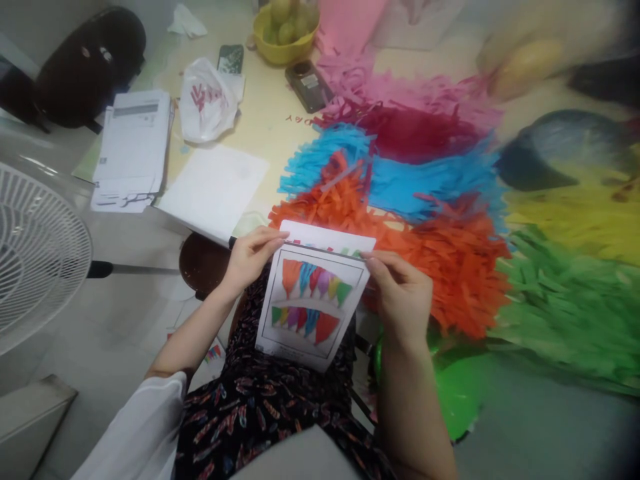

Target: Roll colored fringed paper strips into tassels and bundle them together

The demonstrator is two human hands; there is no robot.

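Observation:
Over my lap I hold a white printed sheet (310,365), its face showing coloured pennant garlands inside a dark frame. Its top edge is folded or has another white strip behind it; I cannot tell which. My left hand (253,257) pinches the upper left corner between thumb and fingers. At the upper right corner, my right hand (403,290) grips the edge the same way. Just beyond the sheet lie heaps of fringed paper: orange (450,280), blue (415,187), dark red (420,133) and pink (430,93).
Green fringe (570,313) and yellow fringe (575,213) spread at the right. On the table are a stack of papers (135,133), a white sheet (215,190), a plastic bag (207,100), a dark device (309,87) and a yellow fruit bowl (285,52). A fan (40,247) stands at left.

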